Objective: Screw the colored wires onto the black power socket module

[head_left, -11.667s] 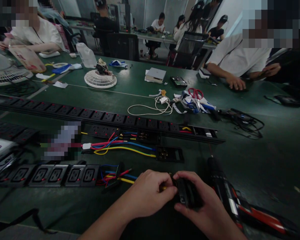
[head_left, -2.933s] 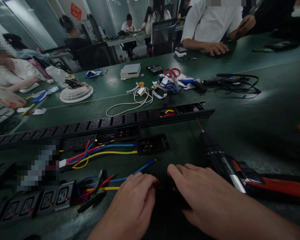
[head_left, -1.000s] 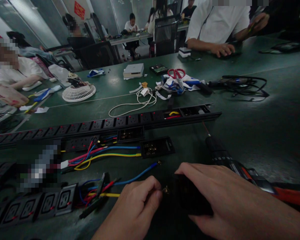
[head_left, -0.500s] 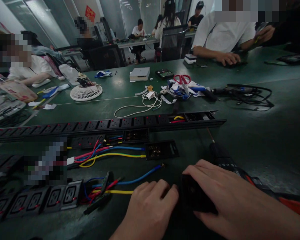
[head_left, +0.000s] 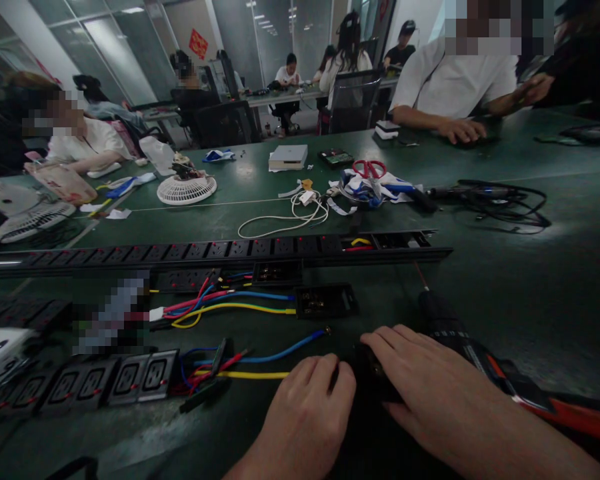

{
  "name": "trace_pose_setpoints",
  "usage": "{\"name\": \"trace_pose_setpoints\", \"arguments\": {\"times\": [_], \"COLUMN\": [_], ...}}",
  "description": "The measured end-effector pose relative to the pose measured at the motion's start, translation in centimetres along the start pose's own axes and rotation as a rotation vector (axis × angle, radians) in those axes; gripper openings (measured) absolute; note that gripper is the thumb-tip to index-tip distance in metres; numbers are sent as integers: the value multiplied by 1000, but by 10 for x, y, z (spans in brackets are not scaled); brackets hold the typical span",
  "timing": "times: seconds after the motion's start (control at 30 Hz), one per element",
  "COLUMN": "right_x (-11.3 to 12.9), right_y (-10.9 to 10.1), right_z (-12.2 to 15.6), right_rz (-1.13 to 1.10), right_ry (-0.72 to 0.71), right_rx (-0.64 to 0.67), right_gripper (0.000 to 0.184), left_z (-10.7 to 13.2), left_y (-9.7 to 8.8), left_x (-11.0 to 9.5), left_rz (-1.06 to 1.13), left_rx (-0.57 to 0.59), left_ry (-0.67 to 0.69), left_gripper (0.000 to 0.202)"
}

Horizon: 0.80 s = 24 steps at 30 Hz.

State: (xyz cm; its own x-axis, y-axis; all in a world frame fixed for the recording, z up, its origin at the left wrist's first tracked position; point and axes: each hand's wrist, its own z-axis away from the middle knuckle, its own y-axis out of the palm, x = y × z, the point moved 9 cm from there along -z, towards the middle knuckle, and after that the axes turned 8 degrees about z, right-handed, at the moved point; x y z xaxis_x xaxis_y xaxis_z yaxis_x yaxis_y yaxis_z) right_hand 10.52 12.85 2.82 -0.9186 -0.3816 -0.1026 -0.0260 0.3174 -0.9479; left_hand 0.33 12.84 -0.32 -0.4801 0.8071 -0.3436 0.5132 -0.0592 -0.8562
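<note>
My left hand (head_left: 307, 410) is closed with curled fingers at the end of a yellow wire (head_left: 263, 375); the wire's tip is hidden under them. My right hand (head_left: 425, 387) is wrapped over a dark black plastic piece (head_left: 367, 367), mostly covered by the palm and fingers. A blue wire (head_left: 293, 345) with a metal end lies loose above my left hand. Both wires come from the open end of a black socket strip (head_left: 113, 380) at lower left. Just above my right hand lies an orange-and-black power screwdriver (head_left: 473, 350).
A long black socket strip (head_left: 220, 250) crosses the table. Before it, a black terminal box (head_left: 325, 301) carries blue and yellow wires. Beyond lie red-handled scissors (head_left: 370, 169), a white cable (head_left: 280, 223) and a white fan grille (head_left: 187, 190). A person in white (head_left: 440, 80) sits opposite.
The black piece has turned further under my right hand, so less of it shows. My left hand stays at the yellow wire. The view has tilted slightly upward.
</note>
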Motion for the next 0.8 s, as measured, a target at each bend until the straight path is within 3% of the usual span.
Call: {"name": "trace_pose_setpoints", "arguments": {"times": [0.1, 0.3, 0.53, 0.67, 0.8], "right_x": [0, 0, -1, -2, 0], "right_y": [4, 7, 6, 12, 11], "right_z": [1, -3, -3, -1, 0], "right_rz": [22, 9, -13, -34, -10], "right_ry": [2, 9, 1, 23, 2], "right_rx": [-14, 1, 15, 96, 76], "right_gripper": [68, 66, 65, 64, 62], "left_z": [0, -3, -1, 2, 3], "left_y": [2, 8, -2, -7, -1], "left_x": [-4, -1, -9, -6, -3], "left_rz": [-43, -25, -110, -97, -41], "left_rx": [17, 67, -13, -67, -44], "left_ry": [60, 33, 133, 113, 95], "left_gripper": [33, 27, 33, 31, 27]}}
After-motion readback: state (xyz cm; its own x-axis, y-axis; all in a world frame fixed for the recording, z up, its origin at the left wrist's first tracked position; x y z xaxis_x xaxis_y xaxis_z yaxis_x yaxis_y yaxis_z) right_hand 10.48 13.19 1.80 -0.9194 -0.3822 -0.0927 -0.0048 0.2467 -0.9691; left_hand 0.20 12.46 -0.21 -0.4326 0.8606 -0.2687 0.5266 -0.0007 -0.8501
